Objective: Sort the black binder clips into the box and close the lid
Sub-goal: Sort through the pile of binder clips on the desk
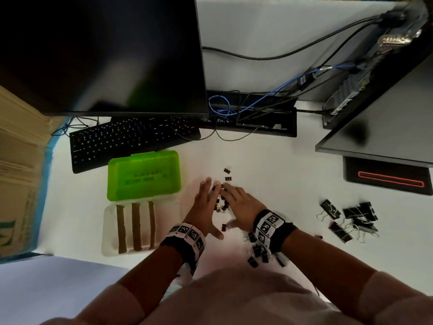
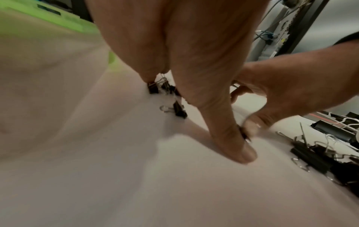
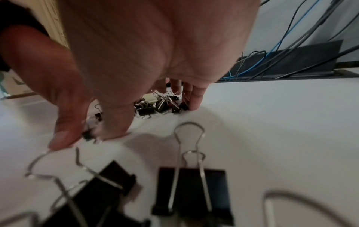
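Observation:
The box lies left of my hands: its green lid (image 1: pixel 143 174) is swung open, and its clear base (image 1: pixel 108 231) holds three brown strips. Both hands are cupped around a heap of small black binder clips (image 1: pixel 220 205) (image 3: pixel 161 106) on the white desk. My left hand (image 1: pixel 206 202) (image 2: pixel 194 61) flanks the heap on the left with straight fingers. My right hand (image 1: pixel 241 205) (image 3: pixel 155 46) flanks it on the right, fingertips touching the desk. One small clip (image 1: pixel 224 227) (image 2: pixel 243 133) (image 3: pixel 87 135) sits between the two thumbs.
More small clips (image 1: pixel 257 252) lie under my right wrist. Several large binder clips (image 1: pixel 346 219) lie at the right. A keyboard (image 1: pixel 131 139) and monitor (image 1: pixel 105 55) stand behind the box. A cable tray (image 1: pixel 253 118) is at the back, and cardboard (image 1: pixel 18 160) at the left.

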A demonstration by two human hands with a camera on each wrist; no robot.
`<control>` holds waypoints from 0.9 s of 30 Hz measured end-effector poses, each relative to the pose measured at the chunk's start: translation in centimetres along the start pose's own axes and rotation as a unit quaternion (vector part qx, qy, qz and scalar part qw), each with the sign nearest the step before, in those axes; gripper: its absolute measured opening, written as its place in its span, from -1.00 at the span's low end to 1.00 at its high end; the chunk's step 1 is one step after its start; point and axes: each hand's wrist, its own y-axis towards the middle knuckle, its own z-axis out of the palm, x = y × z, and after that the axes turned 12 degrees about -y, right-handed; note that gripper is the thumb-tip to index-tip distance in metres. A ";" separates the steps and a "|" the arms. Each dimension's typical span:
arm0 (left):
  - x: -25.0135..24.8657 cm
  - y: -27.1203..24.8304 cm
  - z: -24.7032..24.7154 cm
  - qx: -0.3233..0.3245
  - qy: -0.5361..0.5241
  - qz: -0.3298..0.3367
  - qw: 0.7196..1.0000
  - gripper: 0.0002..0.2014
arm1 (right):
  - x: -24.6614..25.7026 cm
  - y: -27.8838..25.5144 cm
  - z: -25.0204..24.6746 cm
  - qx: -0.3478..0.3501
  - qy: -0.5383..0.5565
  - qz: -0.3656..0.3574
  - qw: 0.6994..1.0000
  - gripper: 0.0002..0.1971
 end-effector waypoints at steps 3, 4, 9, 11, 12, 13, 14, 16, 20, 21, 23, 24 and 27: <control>-0.4 0.2 -0.2 -0.025 -0.034 0.022 0.999 0.48 | -0.3 1.0 -1.0 -0.041 0.032 0.018 0.998 -0.14; -0.6 0.1 -0.5 -0.040 -0.039 0.026 0.998 0.47 | -0.6 1.4 -1.6 -0.058 0.036 0.017 0.998 -0.21; -1.0 -1.4 -1.2 -0.112 -0.058 -0.017 0.992 0.48 | -3.2 2.5 -4.3 -0.071 0.081 -0.004 0.994 -0.24; -0.9 -2.2 -0.9 -0.119 -0.046 -0.046 0.991 0.47 | -4.2 2.9 -4.8 -0.028 0.087 -0.007 0.996 -0.01; -0.9 -2.4 -0.7 -0.121 -0.036 -0.062 0.990 0.45 | -4.4 3.2 -4.8 -0.003 0.073 -0.009 0.997 0.10; -0.8 -2.4 -0.4 -0.121 -0.036 -0.078 0.989 0.44 | -4.6 3.4 -4.8 0.018 0.048 -0.015 0.999 0.18; -0.7 -2.4 -0.2 -0.121 -0.053 -0.094 0.987 0.42 | -4.5 3.7 -4.6 0.035 0.016 -0.024 0.999 0.22; -0.8 -2.2 0.2 -0.119 -0.104 -0.121 0.980 0.39 | -4.0 3.8 -4.2 0.065 -0.049 -0.041 0.996 0.22; -0.6 -1.7 0.8 -0.127 -0.123 -0.100 0.979 0.38 | -2.5 3.0 -3.7 0.073 -0.082 -0.026 0.994 -0.04; -0.6 -1.6 0.9 -0.122 -0.131 -0.093 0.980 0.37 | -2.1 2.6 -3.4 0.062 -0.079 -0.017 0.995 -0.10; -0.8 -1.3 1.1 -0.110 -0.142 -0.082 0.980 0.39 | -1.5 1.9 -2.7 0.032 -0.055 -0.016 0.998 -0.20; -0.9 -1.1 1.2 -0.106 -0.142 -0.078 0.981 0.40 | -1.3 1.7 -2.4 0.019 -0.040 -0.025 0.999 -0.23; -1.4 -0.8 1.4 -0.105 -0.122 -0.073 0.984 0.39 | -1.6 1.3 -2.7 -0.008 -0.003 -0.030 1.000 -0.18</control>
